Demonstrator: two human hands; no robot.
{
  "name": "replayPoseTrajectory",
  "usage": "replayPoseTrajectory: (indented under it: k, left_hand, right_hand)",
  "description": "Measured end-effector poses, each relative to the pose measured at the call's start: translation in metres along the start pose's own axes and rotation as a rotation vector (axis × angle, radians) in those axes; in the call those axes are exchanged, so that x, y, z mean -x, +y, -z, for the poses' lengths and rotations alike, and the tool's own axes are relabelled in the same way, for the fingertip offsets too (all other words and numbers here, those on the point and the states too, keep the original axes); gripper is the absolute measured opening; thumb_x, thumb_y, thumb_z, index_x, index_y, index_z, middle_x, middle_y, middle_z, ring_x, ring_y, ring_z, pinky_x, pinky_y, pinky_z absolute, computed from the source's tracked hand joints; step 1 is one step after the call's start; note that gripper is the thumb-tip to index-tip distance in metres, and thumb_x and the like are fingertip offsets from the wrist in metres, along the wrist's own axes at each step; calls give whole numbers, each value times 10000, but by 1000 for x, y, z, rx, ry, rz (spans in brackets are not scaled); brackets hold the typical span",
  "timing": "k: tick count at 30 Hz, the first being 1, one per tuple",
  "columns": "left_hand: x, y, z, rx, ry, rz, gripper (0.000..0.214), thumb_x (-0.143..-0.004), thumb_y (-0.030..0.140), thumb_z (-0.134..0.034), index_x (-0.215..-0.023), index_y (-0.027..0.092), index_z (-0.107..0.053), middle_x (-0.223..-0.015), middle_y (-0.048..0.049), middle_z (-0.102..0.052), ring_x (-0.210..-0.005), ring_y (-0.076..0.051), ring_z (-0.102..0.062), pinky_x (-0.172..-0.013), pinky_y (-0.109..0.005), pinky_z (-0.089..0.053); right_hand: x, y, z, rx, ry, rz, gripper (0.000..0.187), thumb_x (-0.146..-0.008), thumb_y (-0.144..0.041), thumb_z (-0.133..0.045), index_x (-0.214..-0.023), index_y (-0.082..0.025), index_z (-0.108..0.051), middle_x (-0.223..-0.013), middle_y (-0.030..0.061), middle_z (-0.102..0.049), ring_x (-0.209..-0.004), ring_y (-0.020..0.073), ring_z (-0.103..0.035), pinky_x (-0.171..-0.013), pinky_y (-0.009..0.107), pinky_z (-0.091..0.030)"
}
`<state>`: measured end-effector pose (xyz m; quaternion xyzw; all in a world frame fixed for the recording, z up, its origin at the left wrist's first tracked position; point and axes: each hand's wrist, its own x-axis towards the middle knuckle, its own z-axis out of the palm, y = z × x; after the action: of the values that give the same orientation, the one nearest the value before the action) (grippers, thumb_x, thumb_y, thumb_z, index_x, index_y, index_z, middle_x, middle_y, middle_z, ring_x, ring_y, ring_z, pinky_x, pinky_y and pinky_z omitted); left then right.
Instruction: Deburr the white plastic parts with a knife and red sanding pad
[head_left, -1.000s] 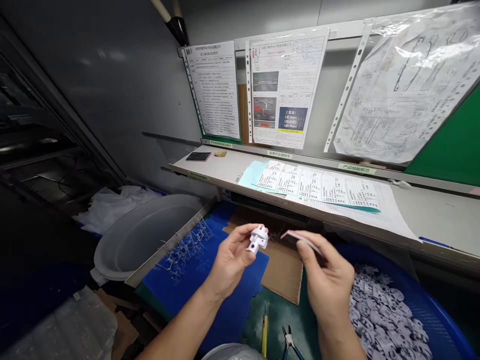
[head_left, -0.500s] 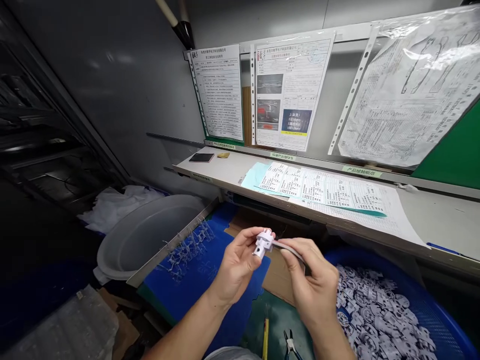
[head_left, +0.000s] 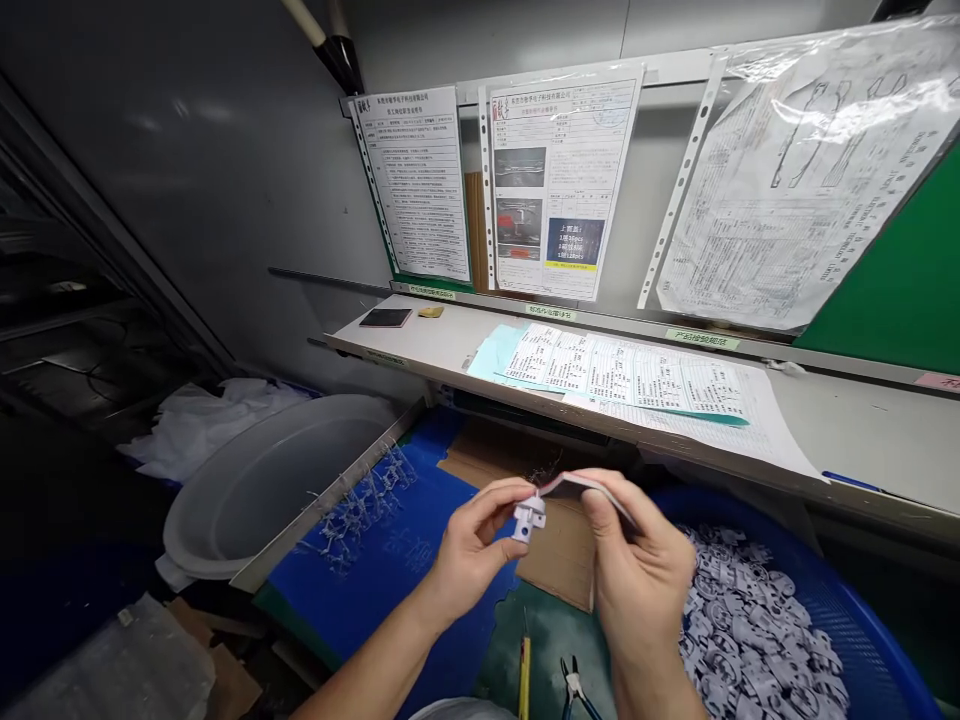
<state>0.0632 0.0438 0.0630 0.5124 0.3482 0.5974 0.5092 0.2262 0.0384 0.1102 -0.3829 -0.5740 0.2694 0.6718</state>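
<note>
In the head view, my left hand (head_left: 474,552) held a small white plastic part (head_left: 529,519) in a narrow pinch, just beyond the thumb and fingertips. My right hand (head_left: 641,585) pinched a thin pale strip (head_left: 592,483), its end touching the part. Steady, close pinches seemed best; the part looked whole.

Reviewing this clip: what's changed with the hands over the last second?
The right hand has moved in toward the left hand, bringing the thin pale strip from apart to meeting the white plastic part. The left hand keeps hold of the part; nothing was let go. The grey tub and the blue basket stayed as they were.
</note>
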Motion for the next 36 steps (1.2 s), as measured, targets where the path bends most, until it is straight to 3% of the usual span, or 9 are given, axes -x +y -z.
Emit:
replayPoseTrajectory:
  k: [4,6,9,13,18,23,28,32,36]
  left_hand:
    - [3,9,1,9,73,17,491,-697,174,-839,-1165,224,-698,-1203,-107,-662,-1140,-287,-622,-994,-375,-498]
    - [2,20,-1,70,72,32,621,-682,172,-852,-1257,252,-630,-1195,-99,-673,-1115,-267,-634,-962,-353,-508]
    - [1,32,-9,233,20,75,703,-676,223,-865,-1314,247,-571,-1199,-108,-677,-1083,-249,-643,-934,-320,-503]
    - [2,36,-19,377,32,116,722,-670,223,-869,-1320,224,-556,-1175,-107,-688,-1010,-208,-657,-887,-263,-492]
    - [4,33,-21,357,121,139,688,-707,185,-836,-1327,217,-541,-1163,-108,-690,-1033,-216,-655,-942,-296,-472]
    - [5,34,-19,346,92,127,699,-689,180,-845,-1318,209,-542,-1188,-112,-673,-1036,-221,-649,-919,-293,-482]
    - [-2,45,-5,352,210,95,705,-710,219,-834,-1343,189,-525,-1192,-120,-666,-1085,-238,-629,-968,-320,-464]
    - [-4,41,-4,284,110,113,740,-688,195,-842,-1358,199,-528,-1166,-109,-668,-1035,-217,-629,-911,-290,-472]
    - [-1,33,-15,282,-32,166,746,-684,183,-844,-1360,234,-533,-1195,-97,-656,-1080,-225,-610,-955,-314,-460]
  right_hand:
    - [-7,-12,7,191,-25,266,312,-958,-195,-509,-1227,-244,-661,-1191,77,-688,-1117,248,-627,-971,445,-508]
    - [1,2,4,311,-142,400,442,-973,-201,-453,-1410,-221,-516,-1370,112,-589,-1265,284,-535,-1031,499,-470]
    - [14,26,-8,381,-279,528,532,-964,-163,-445,-1492,-211,-400,-1478,125,-487,-1355,299,-450,-1040,506,-475]
    - [28,37,-24,301,-212,447,552,-957,-100,-411,-1498,-208,-383,-1483,116,-477,-1377,292,-423,-1069,534,-449]
    - [34,32,-31,337,-134,373,538,-963,-105,-404,-1497,-172,-381,-1469,132,-491,-1382,295,-417,-1050,514,-464]
    - [29,30,-30,339,-168,409,511,-963,-97,-414,-1457,-225,-449,-1425,94,-544,-1346,275,-464,-1034,502,-471]
    - [65,44,-17,380,-248,271,460,-982,-147,-427,-1434,-217,-482,-1380,97,-588,-1284,259,-528,-953,439,-544]
    - [58,43,-6,397,-96,279,472,-986,-162,-401,-1451,-218,-459,-1425,106,-543,-1324,288,-482,-997,506,-502]
    - [22,29,-12,315,-247,423,523,-959,-114,-421,-1472,-212,-427,-1465,98,-502,-1365,281,-430,-1040,502,-476]
